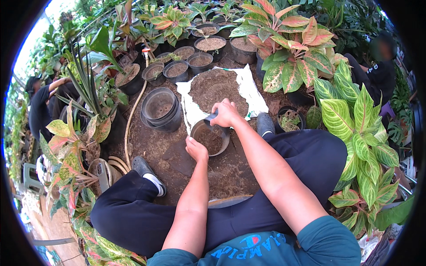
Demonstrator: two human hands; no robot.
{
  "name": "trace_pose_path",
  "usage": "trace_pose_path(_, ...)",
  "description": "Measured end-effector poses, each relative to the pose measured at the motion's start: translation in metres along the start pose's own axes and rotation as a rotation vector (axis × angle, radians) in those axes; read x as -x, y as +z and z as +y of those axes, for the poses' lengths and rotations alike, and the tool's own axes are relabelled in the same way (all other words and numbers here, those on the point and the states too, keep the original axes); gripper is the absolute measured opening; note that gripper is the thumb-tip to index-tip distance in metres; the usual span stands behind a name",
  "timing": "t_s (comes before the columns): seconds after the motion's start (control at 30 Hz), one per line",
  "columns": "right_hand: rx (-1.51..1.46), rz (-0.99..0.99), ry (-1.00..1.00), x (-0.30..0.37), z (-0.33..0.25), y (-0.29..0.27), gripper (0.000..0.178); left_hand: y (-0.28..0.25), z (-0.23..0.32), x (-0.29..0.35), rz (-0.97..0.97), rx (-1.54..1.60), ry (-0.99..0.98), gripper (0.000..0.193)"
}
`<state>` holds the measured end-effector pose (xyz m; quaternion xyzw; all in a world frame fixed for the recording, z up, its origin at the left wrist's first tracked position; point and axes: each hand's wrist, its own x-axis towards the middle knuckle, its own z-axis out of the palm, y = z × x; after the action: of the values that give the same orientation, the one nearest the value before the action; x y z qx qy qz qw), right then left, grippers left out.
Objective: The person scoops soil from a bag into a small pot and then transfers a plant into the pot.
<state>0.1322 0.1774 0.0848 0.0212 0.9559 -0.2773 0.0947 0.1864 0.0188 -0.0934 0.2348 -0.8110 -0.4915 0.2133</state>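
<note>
Between my knees, my left hand [196, 149] grips the black pot [210, 138] rim; my right hand [226, 113] clenches a scoop handle [212, 117] over it. Tip too fast and soil spills past the rim.

One package shows: a white plastic sack [248, 91] lying on the ground ahead of the seated person, slit open and spread flat. Its crumpled white edges frame a heap of dark brown potting soil [215, 86]. The sack lies just beyond a black pot. No labels, signs or screens are visible.
</note>
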Motion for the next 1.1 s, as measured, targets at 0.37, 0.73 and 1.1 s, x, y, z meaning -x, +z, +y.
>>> trace_pose_path(0.37,-0.095,0.131,-0.031,0.002,0.001,0.013,0.065,-0.01,0.02,0.012,-0.074,-0.02,0.193,0.045)
trace_pose_path(0.73,-0.101,0.146,-0.07,-0.005,0.018,0.011,0.077,-0.012,0.028,0.018,-0.137,-0.315,0.275,0.056)
trace_pose_path(1.1,-0.061,0.101,-0.112,0.001,0.009,0.021,0.083,-0.019,0.041,0.018,-0.139,-0.183,0.215,0.062)
